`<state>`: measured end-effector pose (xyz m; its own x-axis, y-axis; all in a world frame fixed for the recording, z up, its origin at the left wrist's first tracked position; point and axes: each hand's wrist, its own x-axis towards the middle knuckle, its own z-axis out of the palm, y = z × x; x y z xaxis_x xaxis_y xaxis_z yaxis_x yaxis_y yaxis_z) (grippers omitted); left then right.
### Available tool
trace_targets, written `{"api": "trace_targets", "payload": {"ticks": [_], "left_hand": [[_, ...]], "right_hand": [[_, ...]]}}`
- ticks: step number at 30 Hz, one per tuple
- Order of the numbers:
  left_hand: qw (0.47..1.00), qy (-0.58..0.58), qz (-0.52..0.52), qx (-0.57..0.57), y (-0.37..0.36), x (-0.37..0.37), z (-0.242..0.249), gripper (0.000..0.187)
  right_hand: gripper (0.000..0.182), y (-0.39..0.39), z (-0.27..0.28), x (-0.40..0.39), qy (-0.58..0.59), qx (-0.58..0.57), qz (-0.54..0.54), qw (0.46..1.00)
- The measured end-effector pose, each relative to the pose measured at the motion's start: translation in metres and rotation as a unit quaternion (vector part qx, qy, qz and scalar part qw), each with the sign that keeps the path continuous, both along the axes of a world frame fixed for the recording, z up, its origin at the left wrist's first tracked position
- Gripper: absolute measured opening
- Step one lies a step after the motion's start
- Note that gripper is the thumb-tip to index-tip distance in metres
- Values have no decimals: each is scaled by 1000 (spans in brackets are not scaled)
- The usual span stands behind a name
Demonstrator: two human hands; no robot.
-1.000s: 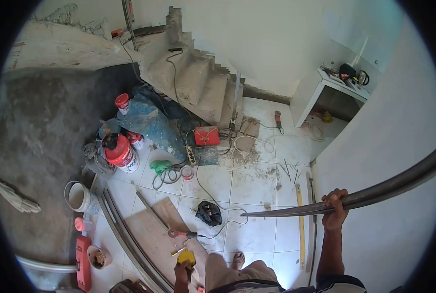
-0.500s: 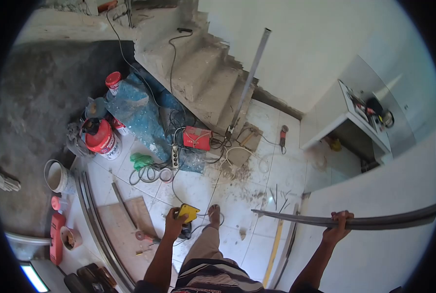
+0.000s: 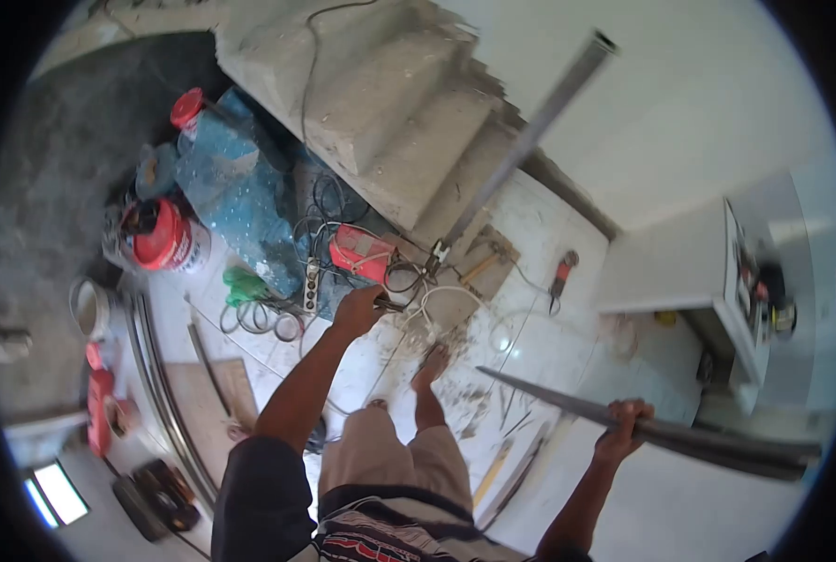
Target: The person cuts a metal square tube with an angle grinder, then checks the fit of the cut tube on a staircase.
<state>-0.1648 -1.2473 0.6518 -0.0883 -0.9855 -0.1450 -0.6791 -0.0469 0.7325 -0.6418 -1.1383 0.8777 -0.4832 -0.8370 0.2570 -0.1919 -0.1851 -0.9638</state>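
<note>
Right hand [image 3: 621, 423] is closed around a long curved metal bar [image 3: 699, 438], which runs far out on both sides of the grip. It looks stiff, heavy and smooth, so a hold nearer its middle seems safer. Left hand [image 3: 357, 309] reaches forward over the cables [image 3: 409, 281]; whether it grips anything cannot be told.

The person wears a dark short sleeve [image 3: 254, 487] on the left arm, a striped shirt [image 3: 390, 534], beige shorts [image 3: 390, 459], and goes barefoot [image 3: 432, 361].

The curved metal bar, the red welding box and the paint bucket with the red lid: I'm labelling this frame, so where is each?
curved metal bar [image 3: 718, 446], head view, mid-length.
red welding box [image 3: 362, 253], head view, top face.
paint bucket [image 3: 160, 236], head view, red lid.
</note>
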Motion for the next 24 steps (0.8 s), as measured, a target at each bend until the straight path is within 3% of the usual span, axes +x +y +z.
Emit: {"api": "trace_targets", "payload": {"ticks": [8, 10, 12, 14, 16, 17, 20, 24], "left_hand": [[994, -40, 89, 41, -179, -47, -165, 23], [995, -5, 101, 20, -210, -54, -212, 24], [996, -22, 79, 15, -243, -61, -250, 26], [997, -6, 73, 27, -270, -66, -281, 28], [997, 8, 63, 38, -294, -74, -302, 29], [998, 15, 55, 22, -304, -77, -308, 26], [999, 24, 24, 21, -324, -89, -334, 23], [998, 54, 12, 36, -335, -101, -355, 28]], "right_hand": [[21, -143, -48, -9, 60, 98, 83, 990], [22, -164, -61, -13, 85, 126, 120, 981], [22, -180, -70, 6, 89, 153, 39, 984], [22, -183, -84, -3, 107, 190, 31, 975], [17, -189, -102, -5, 121, 108, 100, 982], [12, -192, -107, -3, 163, 119, 94, 975], [12, -209, -112, 16, 143, 132, 126, 973], [13, -208, -113, 13, 155, 171, 79, 970]]}}
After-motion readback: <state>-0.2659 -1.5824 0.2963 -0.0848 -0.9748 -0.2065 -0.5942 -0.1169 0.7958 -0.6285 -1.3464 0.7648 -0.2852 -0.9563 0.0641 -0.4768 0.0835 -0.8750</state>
